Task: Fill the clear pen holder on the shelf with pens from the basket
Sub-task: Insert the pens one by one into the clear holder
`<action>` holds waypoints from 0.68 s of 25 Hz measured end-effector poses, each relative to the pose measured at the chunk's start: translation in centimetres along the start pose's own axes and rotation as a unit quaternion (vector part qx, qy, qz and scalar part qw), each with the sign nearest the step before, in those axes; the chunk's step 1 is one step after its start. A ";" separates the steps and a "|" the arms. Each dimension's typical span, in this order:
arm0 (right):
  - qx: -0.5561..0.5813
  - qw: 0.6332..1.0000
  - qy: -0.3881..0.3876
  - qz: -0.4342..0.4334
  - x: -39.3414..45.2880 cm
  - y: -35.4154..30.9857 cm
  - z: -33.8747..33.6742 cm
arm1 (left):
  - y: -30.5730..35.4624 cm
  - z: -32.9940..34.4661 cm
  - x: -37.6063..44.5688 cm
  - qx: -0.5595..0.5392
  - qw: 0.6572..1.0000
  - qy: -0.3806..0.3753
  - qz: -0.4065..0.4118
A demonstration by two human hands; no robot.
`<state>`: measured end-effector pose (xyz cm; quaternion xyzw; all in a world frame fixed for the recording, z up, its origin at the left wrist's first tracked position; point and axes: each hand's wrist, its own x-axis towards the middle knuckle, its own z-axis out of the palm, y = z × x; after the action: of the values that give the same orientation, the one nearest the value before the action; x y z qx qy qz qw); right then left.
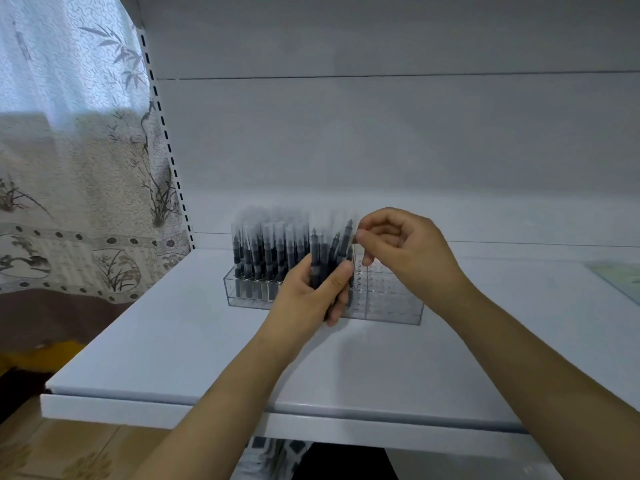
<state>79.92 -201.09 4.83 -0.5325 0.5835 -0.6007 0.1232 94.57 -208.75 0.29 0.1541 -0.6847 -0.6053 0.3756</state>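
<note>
Mid-frame, the left hand (313, 292) clasps a bundle of dark clear-capped pens (329, 258); the right hand (401, 247) pinches one cap above the clear plastic pen holder (391, 303).

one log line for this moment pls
left hand grips pen bunch | right hand pinches one pen | holder right side unfilled

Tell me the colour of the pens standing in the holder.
Black bodies with frosted clear caps; the pens show best in the head view.
</note>
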 end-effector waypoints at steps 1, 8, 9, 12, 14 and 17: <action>0.006 1.000 -0.021 0.013 0.0 -0.1 -0.2 | -0.1 0.2 0.0 -0.002 1.000 0.011 -0.003; -0.083 0.995 -0.027 0.045 -0.1 0.0 -0.3 | -0.3 1.6 -0.4 0.013 0.999 0.043 -0.011; -0.062 0.996 -0.032 0.060 0.4 -0.2 -0.7 | -0.3 1.7 -0.5 0.012 0.998 0.053 -0.019; 0.005 0.998 0.054 0.036 2.5 -0.3 -2.7 | -0.7 1.5 -0.7 -0.005 0.996 0.084 -0.031; 0.002 0.991 0.130 0.006 4.2 0.8 -3.6 | -1.0 1.5 -1.1 -0.014 0.995 0.097 -0.031; -0.060 0.994 0.095 0.010 5.7 2.8 -2.9 | -1.6 1.8 -1.8 -0.025 0.993 0.106 -0.033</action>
<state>74.03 -204.66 6.01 -0.4735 0.6328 -0.6112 0.0416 94.10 -206.65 -1.83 0.2309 -0.6200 -0.6145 0.4297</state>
